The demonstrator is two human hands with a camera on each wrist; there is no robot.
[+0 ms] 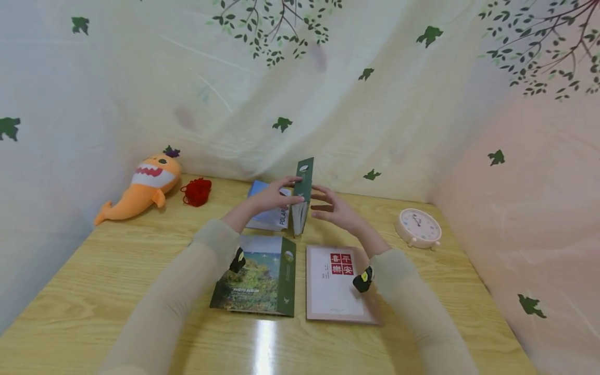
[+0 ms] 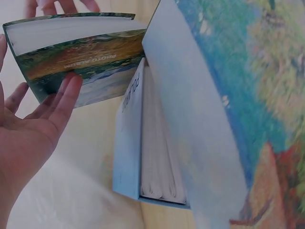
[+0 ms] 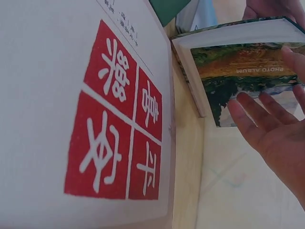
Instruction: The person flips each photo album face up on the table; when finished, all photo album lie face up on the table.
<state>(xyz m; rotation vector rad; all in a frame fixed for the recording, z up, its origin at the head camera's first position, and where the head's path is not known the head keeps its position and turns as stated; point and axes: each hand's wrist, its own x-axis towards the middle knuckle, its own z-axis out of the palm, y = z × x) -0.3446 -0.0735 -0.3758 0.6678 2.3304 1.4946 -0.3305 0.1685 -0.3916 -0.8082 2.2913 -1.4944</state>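
Note:
A photo album with a green spine stands on end at the back of the table, pages facing down. My left hand touches its left side, fingertips reaching over the spine; the left wrist view shows the fingers laid against the landscape cover. My right hand is at its right side with fingers spread, and fingertips meet the cover in the right wrist view. Just left stands a blue and white album lettered POLAR, partly hidden by my left hand.
Nearer me lie a second green-spined photo album and a pale pink-edged album with red character squares. An orange plush shark and red yarn sit at back left. A round clock stands at right.

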